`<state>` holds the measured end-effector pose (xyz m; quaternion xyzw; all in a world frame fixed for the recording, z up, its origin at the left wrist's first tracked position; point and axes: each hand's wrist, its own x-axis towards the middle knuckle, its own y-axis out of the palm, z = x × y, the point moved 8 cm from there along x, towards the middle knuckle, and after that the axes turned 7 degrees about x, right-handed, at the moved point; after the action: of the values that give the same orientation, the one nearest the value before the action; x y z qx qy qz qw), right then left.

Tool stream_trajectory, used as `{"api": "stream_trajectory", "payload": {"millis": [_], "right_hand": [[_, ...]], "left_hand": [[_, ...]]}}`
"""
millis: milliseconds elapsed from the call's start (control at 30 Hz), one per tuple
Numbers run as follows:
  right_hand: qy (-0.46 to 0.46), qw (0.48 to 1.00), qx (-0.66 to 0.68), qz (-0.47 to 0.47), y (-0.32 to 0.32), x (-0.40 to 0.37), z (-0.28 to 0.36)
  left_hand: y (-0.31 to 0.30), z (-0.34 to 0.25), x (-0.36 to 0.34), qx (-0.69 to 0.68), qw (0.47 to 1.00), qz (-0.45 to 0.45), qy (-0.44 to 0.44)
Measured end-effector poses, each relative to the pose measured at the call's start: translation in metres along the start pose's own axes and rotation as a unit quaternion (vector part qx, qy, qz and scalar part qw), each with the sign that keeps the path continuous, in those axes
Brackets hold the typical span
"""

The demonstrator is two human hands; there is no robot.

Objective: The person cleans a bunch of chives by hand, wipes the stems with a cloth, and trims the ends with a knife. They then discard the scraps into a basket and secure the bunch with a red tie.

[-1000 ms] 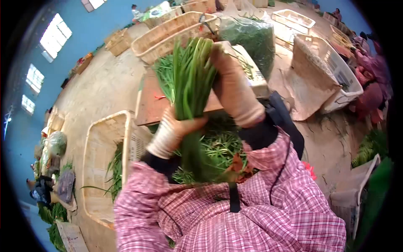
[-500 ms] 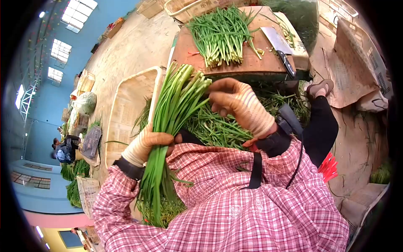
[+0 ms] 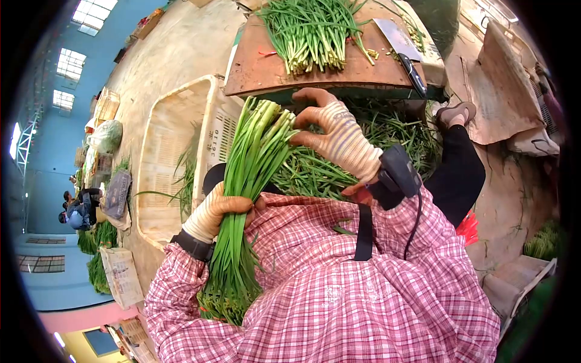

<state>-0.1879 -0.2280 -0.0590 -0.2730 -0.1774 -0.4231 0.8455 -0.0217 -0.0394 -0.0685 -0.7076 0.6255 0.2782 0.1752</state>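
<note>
My left hand, in a worn glove with tan fingers, is closed around a bunch of garlic chives. The pale stem ends point up and away from me, while the flat green leaves hang down over my checked sleeve. Beside the stem ends is my right hand, also gloved, its fingers bent and apart. One fingertip meets the right edge of the bunch; I cannot make out anything held in it. Loose green leaves lie in a heap below that hand.
Ahead, a brown board bears a pile of chives and a cleaver with a black handle. A cream plastic crate stands at the left. Cardboard leans at the right. Another person is far left.
My right hand has shifted slightly, its fingers spreading more beside the stems. The bunch stays in my left hand. The view has tilted, so the board and crate appear higher and further left.
</note>
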Motion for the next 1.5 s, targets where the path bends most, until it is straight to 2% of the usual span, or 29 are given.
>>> {"api": "stream_trajectory", "payload": {"millis": [133, 167, 200, 233, 267, 333, 400, 433, 467, 533, 567, 600, 667, 700, 733, 800, 867, 900, 1033, 1133, 1167, 1200, 1233, 1267, 1333, 1367, 1400, 1467, 1500], "right_hand": [[-0.116, 0.991, 0.009, 0.065, -0.005, -0.001, 0.008], [-0.079, 0.991, 0.043, 0.102, -0.01, -0.003, 0.004], [-0.047, 0.993, 0.068, 0.088, -0.022, -0.008, -0.007], [0.038, 0.99, 0.109, 0.08, -0.035, -0.015, -0.028], [0.122, 0.979, 0.149, 0.073, -0.047, -0.024, -0.049], [0.204, 0.964, 0.155, 0.063, -0.068, -0.051, -0.103], [0.317, 0.931, -0.132, 0.125, -0.095, -0.078, -0.144], [0.328, 0.87, -0.312, 0.193, -0.104, -0.099, -0.195], [0.325, 0.775, -0.48, 0.253, -0.107, -0.115, -0.238], [0.248, 0.829, -0.474, 0.162, -0.089, -0.084, -0.139], [0.156, 0.914, -0.36, 0.102, -0.068, -0.059, -0.084], [0.108, 0.968, -0.22, 0.053, -0.047, -0.038, -0.05], [0.1, 0.994, 0.034, -0.039, -0.008, -0.021, -0.015], [0.072, 0.996, 0.022, -0.052, 0.006, -0.011, 0.008], [0.072, 0.995, -0.018, -0.07, 0.02, -0.007, 0.015], [0.187, 0.97, 0.137, -0.076, 0.049, -0.012, -0.015], [0.305, 0.875, 0.365, -0.094, 0.062, -0.019, -0.048], [0.33, 0.852, 0.395, -0.1, 0.061, -0.025, -0.056], [0.368, 0.785, 0.482, -0.123, 0.059, -0.035, -0.058], [0.318, 0.849, 0.396, -0.147, 0.041, -0.039, -0.088], [0.316, 0.869, 0.333, -0.186, 0.021, -0.039, -0.102], [0.294, 0.863, 0.329, -0.247, 0.0, -0.043, -0.12], [0.267, 0.912, 0.199, -0.241, -0.026, -0.044, -0.128], [0.233, 0.943, 0.065, -0.229, -0.044, -0.039, -0.119], [0.158, 0.965, 0.101, -0.185, -0.028, -0.036, -0.087], [0.111, 0.984, 0.016, -0.14, -0.01, -0.032, -0.06], [0.198, 0.966, 0.163, -0.036, 0.016, -0.028, -0.04], [0.287, 0.889, 0.341, 0.099, 0.063, -0.038, -0.034], [0.314, 0.894, 0.306, 0.089, 0.056, -0.038, -0.036]], "left_hand": [[-0.006, 0.002, -0.006, -0.009, 0.999, -0.032, 0.005], [-0.006, 0.0, -0.008, -0.012, 0.999, -0.038, 0.017], [-0.007, 0.0, -0.009, -0.022, 0.997, -0.068, 0.022], [-0.009, 0.001, -0.011, -0.031, 0.994, -0.098, 0.027], [-0.015, 0.007, -0.013, -0.023, 0.995, -0.092, 0.018], [-0.036, 0.02, -0.016, -0.006, 0.997, -0.08, 0.0], [-0.037, 0.023, -0.02, -0.031, 0.997, -0.068, 0.004], [-0.044, 0.028, -0.02, -0.051, 0.996, -0.067, 0.005], [-0.048, 0.032, -0.021, -0.071, 0.995, -0.066, 0.006], [-0.045, 0.029, -0.018, -0.076, 0.993, -0.094, 0.012], [-0.042, 0.028, -0.015, -0.069, 0.991, -0.111, 0.008], [-0.038, 0.026, -0.011, -0.061, 0.99, -0.126, 0.004], [-0.023, 0.021, -0.002, -0.04, 0.993, -0.108, 0.009], [-0.016, 0.016, 0.001, -0.019, 0.995, -0.094, 0.012], [-0.008, 0.013, 0.003, 0.001, 0.997, -0.08, 0.015], [0.002, 0.009, 0.003, 0.005, 0.996, -0.083, 0.034], [0.002, 0.011, 0.001, -0.004, 0.993, -0.104, 0.053], [0.001, 0.013, 0.002, 0.004, 0.995, -0.09, 0.044], [0.001, 0.02, 0.004, -0.002, 0.996, -0.086, 0.03], [-0.003, 0.021, 0.001, -0.009, 0.996, -0.078, 0.029], [-0.001, 0.018, -0.003, -0.015, 0.995, -0.092, 0.04], [-0.001, 0.016, -0.006, -0.021, 0.993, -0.106, 0.05], [-0.005, 0.016, -0.008, -0.023, 0.992, -0.114, 0.058], [-0.01, 0.02, -0.008, -0.018, 0.992, -0.113, 0.061], [-0.019, 0.026, -0.002, -0.006, 0.991, -0.11, 0.07], [-0.01, 0.02, -0.002, 0.006, 0.992, -0.104, 0.07], [-0.005, 0.019, 0.0, 0.026, 0.993, -0.097, 0.055], [0.0, 0.015, 0.003, 0.07, 0.993, -0.088, 0.032], [0.001, 0.014, 0.003, 0.052, 0.993, -0.087, 0.053]]}}
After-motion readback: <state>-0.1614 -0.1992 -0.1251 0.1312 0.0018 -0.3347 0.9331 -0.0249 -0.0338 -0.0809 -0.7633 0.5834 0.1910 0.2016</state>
